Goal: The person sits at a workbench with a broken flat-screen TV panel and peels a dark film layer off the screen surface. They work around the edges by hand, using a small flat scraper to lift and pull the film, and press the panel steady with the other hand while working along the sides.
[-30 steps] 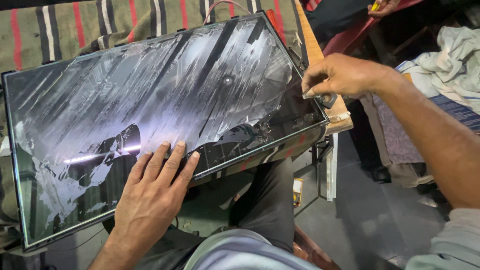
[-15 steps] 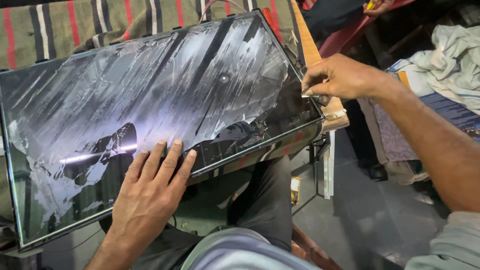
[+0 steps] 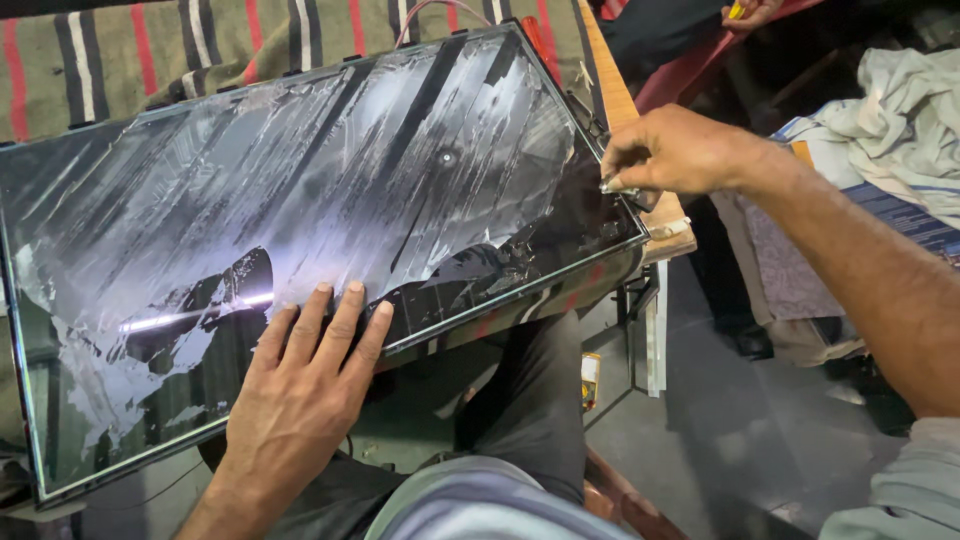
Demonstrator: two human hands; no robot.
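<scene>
A large flat display panel (image 3: 330, 190) with a badly shattered, streaked glass face lies tilted across my lap and a wooden table. My left hand (image 3: 300, 390) rests flat on the panel's near edge, fingers spread a little, pressing on the glass. My right hand (image 3: 665, 150) is at the panel's right edge, its fingertips pinched together on a small light piece at the frame; what the piece is I cannot tell.
A striped red, green and white cloth (image 3: 130, 50) lies behind the panel. The wooden table edge (image 3: 665, 225) shows under the right corner. A pale crumpled cloth (image 3: 900, 110) lies at the far right. Another person's hand (image 3: 745, 12) is at the top edge.
The view has shifted slightly. My right hand stays pinched at the right edge, and my left hand stays flat on the near edge.
</scene>
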